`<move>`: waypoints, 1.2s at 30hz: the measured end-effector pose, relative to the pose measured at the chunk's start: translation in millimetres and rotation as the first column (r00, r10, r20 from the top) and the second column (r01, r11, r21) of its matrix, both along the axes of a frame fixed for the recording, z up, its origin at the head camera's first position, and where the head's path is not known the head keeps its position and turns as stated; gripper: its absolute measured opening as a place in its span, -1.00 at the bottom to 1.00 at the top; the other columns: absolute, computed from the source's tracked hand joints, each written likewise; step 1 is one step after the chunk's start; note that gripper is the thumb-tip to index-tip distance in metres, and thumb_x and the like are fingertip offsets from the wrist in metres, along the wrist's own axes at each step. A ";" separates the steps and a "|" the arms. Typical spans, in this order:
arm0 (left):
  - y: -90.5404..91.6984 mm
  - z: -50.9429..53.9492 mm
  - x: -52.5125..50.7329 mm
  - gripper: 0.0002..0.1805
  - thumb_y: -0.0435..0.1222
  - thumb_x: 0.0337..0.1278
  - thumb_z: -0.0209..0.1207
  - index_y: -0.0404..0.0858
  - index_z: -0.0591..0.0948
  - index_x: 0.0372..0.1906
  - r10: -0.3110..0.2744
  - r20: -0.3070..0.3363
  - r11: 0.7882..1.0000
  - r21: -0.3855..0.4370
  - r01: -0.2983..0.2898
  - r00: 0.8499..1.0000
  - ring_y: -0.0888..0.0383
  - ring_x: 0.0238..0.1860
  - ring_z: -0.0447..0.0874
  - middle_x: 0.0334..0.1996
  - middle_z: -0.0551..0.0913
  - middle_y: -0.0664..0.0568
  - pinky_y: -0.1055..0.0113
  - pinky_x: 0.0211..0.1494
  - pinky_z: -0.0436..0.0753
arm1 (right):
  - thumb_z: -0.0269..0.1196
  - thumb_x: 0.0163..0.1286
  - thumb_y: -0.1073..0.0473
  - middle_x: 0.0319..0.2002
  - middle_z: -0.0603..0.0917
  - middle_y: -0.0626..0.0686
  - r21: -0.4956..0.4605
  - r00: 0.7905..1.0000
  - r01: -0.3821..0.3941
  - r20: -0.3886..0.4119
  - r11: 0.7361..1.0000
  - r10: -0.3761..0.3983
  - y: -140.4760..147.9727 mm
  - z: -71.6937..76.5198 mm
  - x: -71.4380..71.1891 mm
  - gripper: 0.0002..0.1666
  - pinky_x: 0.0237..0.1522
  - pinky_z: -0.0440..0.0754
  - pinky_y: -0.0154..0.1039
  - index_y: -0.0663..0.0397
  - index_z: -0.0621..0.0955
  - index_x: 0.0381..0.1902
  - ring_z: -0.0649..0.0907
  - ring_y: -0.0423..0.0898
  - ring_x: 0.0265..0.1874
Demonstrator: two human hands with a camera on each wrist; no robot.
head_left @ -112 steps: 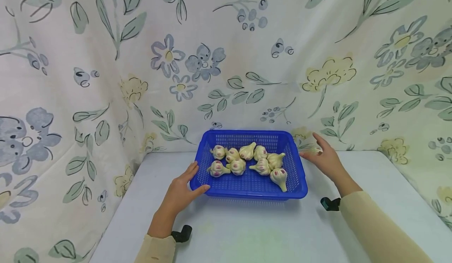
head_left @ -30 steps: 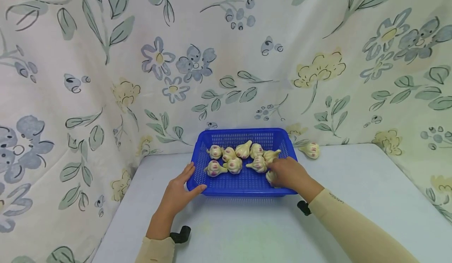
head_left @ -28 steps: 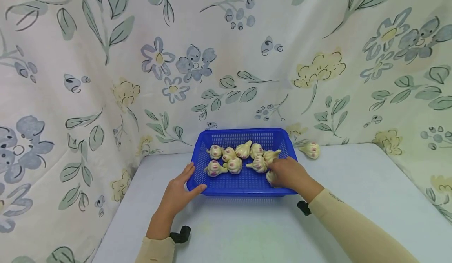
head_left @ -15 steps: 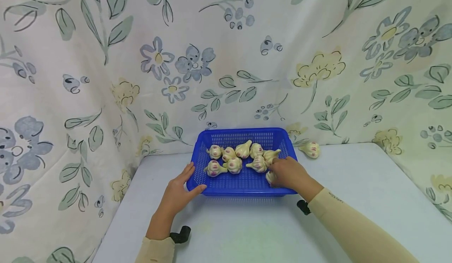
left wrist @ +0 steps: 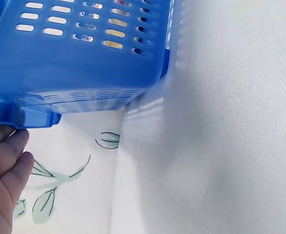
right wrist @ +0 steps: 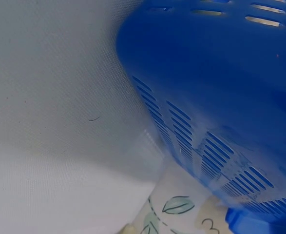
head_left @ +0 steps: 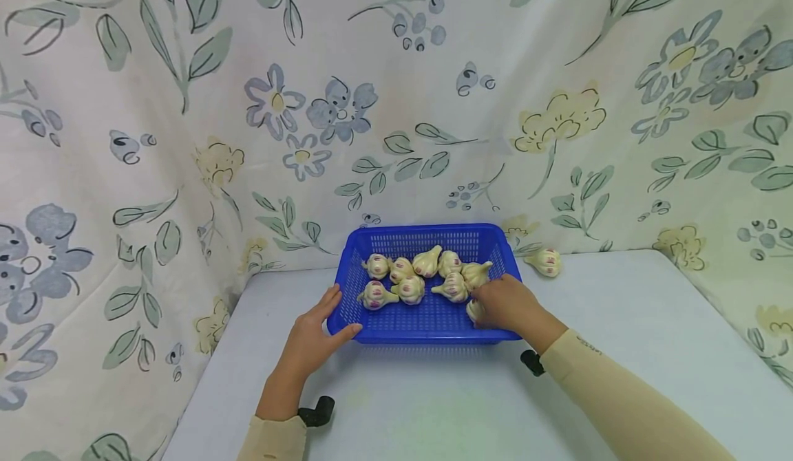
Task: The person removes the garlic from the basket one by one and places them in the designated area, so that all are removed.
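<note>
A blue basket (head_left: 427, 341) with slotted walls is standing near the back edge of the white counter (head_left: 396, 406), and garlic bulbs (head_left: 454, 287) are lying inside it in two loose rows. They are showing creamy white, rounded bodies with purple-pink patches, and several are tapering into pale yellow-green necks. The necks are pointing different ways: one by the back wall is tilting toward the back right, one near the left wall is pointing right, and one in the middle is pointing left.

The right hand (head_left: 509, 304) is reaching over the basket's right edge, its grip grasping a bulb (head_left: 473, 311) near the front right corner. The fingers are covering most of that bulb, so only a pale, rounded side is showing. Another single bulb (head_left: 546, 263) is lying on the counter by its back edge, beyond the basket's right edge, with its neck pointing toward the basket and its purple marks facing outward.

The left hand (head_left: 310, 337) is resting at the basket's left edge, its grip released: the fingers are lying along the outside, and the thumb is reaching to the front left corner.
</note>
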State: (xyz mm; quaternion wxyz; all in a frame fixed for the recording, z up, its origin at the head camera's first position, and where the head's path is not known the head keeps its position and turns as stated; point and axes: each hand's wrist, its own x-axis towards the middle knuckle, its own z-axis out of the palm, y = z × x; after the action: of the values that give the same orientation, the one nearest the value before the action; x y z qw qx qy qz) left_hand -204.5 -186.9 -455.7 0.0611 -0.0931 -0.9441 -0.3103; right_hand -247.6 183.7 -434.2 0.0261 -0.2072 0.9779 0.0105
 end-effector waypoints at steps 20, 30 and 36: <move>0.1 -0.1 0.7 -0.06 0.13 0.06 0.34 -0.16 0.28 0.49 -0.006 -0.015 1.000 0.009 0.006 1.000 -0.08 0.49 0.20 0.52 0.20 0.04 -0.08 0.40 0.33 | 0.55 -0.04 -0.15 -0.38 0.77 -0.10 -0.005 1.000 -0.020 -0.005 1.000 0.020 0.6 -0.8 0.9 -0.51 -0.13 0.52 -0.05 -0.08 0.73 -0.18 0.65 -0.16 -0.43; -0.3 -1.4 0.0 -0.06 0.15 0.06 0.33 -0.15 0.28 0.49 -0.004 -0.016 1.000 0.013 0.004 1.000 -0.07 0.50 0.20 0.52 0.19 0.06 -0.08 0.40 0.34 | 0.56 -0.05 -0.14 -0.37 0.77 -0.11 -0.002 1.000 -0.030 -0.001 1.000 0.030 0.9 0.5 1.8 -0.51 -0.17 0.50 -0.08 -0.08 0.73 -0.18 0.65 -0.16 -0.42; -0.2 -1.4 -0.6 -0.06 0.13 0.06 0.34 -0.18 0.28 0.49 -0.010 -0.019 1.000 0.011 0.010 1.000 -0.09 0.50 0.19 0.52 0.20 0.01 -0.08 0.40 0.34 | 0.57 -0.07 -0.15 -0.40 0.76 -0.12 -0.010 0.999 -0.037 -0.008 0.999 0.037 1.4 0.8 1.7 -0.50 -0.15 0.52 -0.07 -0.08 0.73 -0.19 0.65 -0.16 -0.43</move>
State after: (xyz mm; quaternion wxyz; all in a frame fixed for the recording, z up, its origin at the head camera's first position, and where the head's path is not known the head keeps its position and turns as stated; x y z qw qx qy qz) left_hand -205.1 -187.1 -457.1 0.0692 -0.1005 -0.9412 -0.3149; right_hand -246.0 185.1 -433.4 0.0208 -0.2255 0.9740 0.0067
